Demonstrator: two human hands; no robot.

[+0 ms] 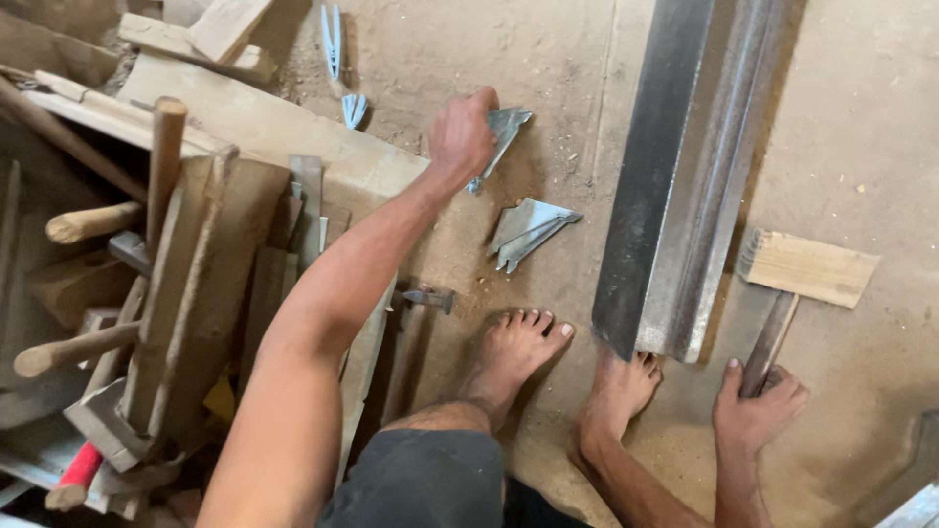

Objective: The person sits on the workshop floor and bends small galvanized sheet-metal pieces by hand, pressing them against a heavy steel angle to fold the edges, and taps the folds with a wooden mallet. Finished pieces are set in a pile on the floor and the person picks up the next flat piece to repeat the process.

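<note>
Now your left hand (462,132) has its grip closed on a metal bracket (501,137) just above the floor, a second bracket (531,231) lying just below it, while your right hand (755,411) clasps a flat metal bar (770,342).

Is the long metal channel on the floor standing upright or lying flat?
Lying flat: the long metal channel rests lengthwise on the dusty floor, its near end beside the person's foot.
</note>
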